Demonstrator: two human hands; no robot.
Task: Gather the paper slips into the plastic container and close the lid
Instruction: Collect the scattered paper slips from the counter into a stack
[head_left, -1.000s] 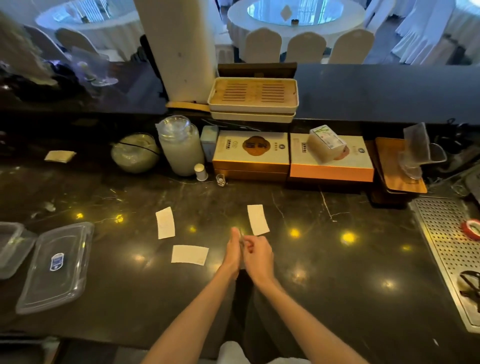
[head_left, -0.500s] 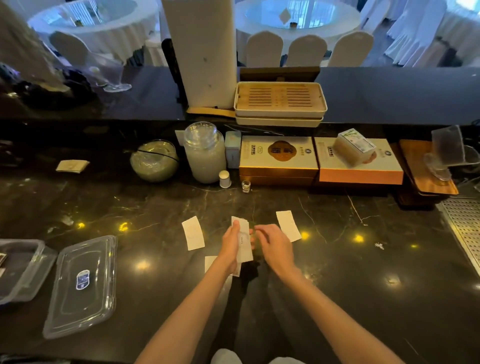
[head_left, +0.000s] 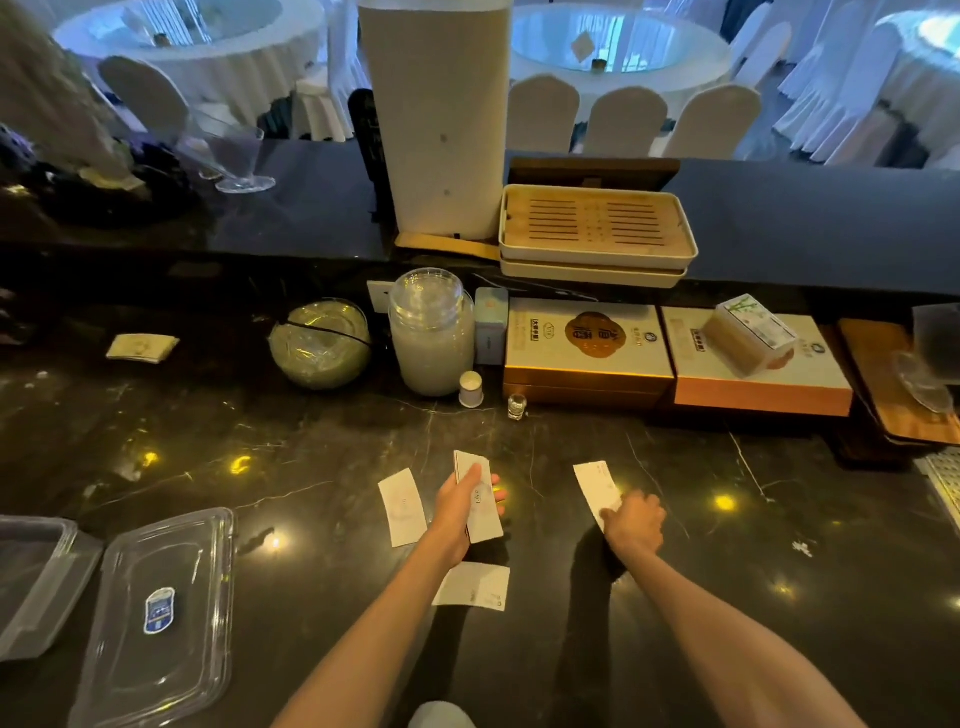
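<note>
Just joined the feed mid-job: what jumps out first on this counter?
White paper slips on the dark marble counter: the left hand holds a small stack at centre, the right hand presses another slip. At far left the clear plastic container sits open beside its loose lid.

White slips (head_left: 402, 506) scattered; container (head_left: 36, 577) open, lid (head_left: 156, 618) beside.
</note>
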